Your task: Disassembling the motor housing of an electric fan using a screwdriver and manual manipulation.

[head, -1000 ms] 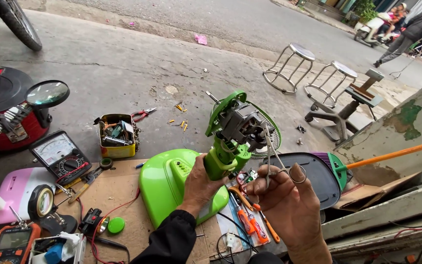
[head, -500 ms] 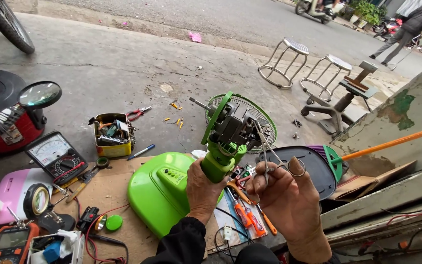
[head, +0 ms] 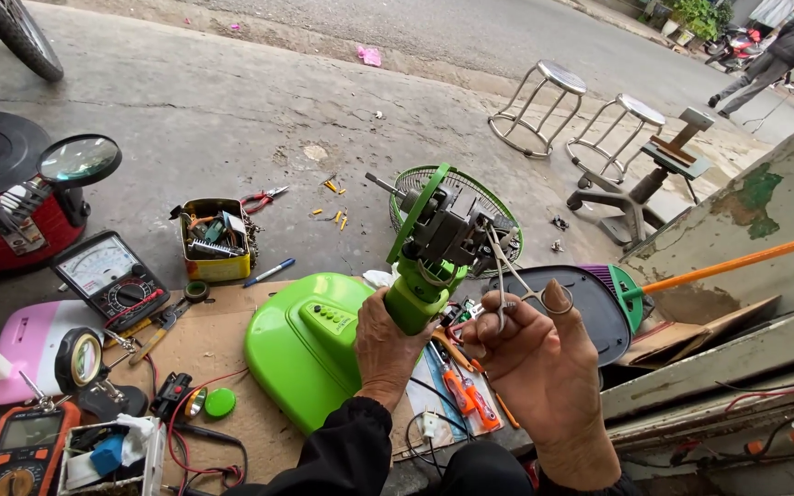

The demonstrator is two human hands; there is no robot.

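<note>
Concrete pavement (head: 232,101) lay beyond the cardboard sheet (head: 222,367); left hand (head: 380,347) gripped the green fan neck (head: 415,298), right hand (head: 535,354) held scissors (head: 512,276) at the motor (head: 448,230).

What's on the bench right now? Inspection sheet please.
Surface: cardboard sheet on concrete ground.
Job's things: green fan with bare motor; thin metal forceps at the motor.
Clutter: analog meter, magnifier, parts tin, orange screwdrivers, fan grille.
Hands: left hand grips the fan neck; right hand holds the forceps.
Cables: red leads by the meters.
Surroundings: two stools, street, a person walking far off.
</note>
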